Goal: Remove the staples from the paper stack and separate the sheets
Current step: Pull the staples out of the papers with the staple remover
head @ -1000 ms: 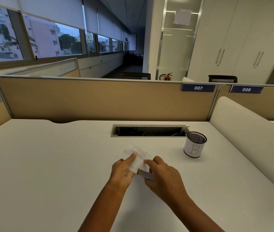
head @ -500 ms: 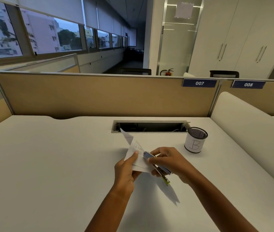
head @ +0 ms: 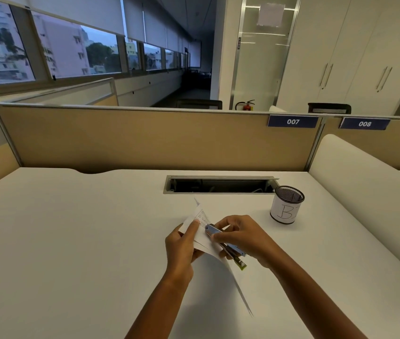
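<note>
While the left hand [head: 182, 248] pinches the paper stack [head: 200, 222] above the white tabletop [head: 72, 228], the right hand [head: 244, 237] grips a blue metal tool [head: 215, 231] against the sheets; a mesh cup [head: 286, 206] marked B stands nearby, contents unseen

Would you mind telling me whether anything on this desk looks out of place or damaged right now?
Nothing looks spilled or damaged. The paper stack, pinched by the left hand, is splayed, one sheet drooping toward the camera, while the right hand holds a blue tool against it.
</note>
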